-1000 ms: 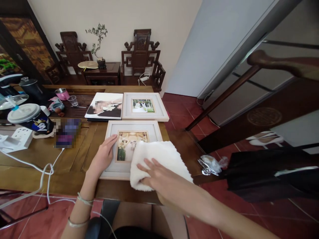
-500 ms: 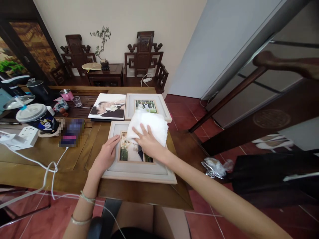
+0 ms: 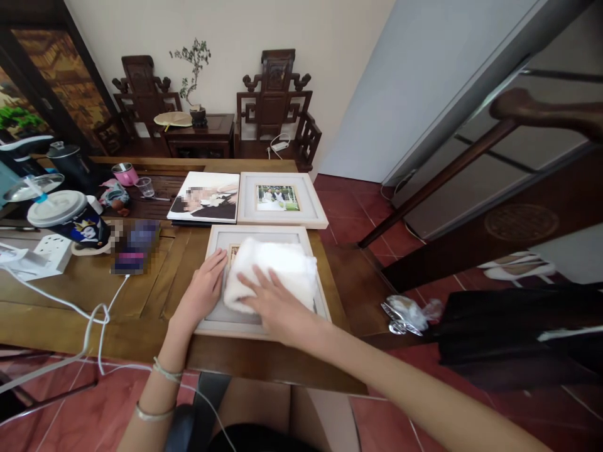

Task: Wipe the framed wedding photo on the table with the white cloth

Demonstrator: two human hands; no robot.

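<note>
A white-framed photo (image 3: pixel 257 235) lies flat on the wooden table (image 3: pixel 141 282) near its front edge. My left hand (image 3: pixel 202 294) rests flat on the frame's left border, fingers spread. My right hand (image 3: pixel 274 305) presses a fluffy white cloth (image 3: pixel 273 267) down on the glass, covering most of the picture. Behind it lie a second white-framed photo (image 3: pixel 281 199) and an unframed print (image 3: pixel 205 196), side by side.
At the left of the table stand a lidded cup (image 3: pixel 66 220), a pink mug (image 3: pixel 125 172), a small glass (image 3: pixel 146 186), a white power strip (image 3: pixel 51 248) with cables (image 3: pixel 89 320), and a kettle (image 3: pixel 66 164). Carved chairs (image 3: pixel 276 107) line the back wall. A crumpled plastic bag (image 3: pixel 407 312) lies on the floor at right.
My right hand has drawn the cloth from the frame's far edge back toward me, over the picture. A second ago it was at the frame's near right corner. My left hand stays.
</note>
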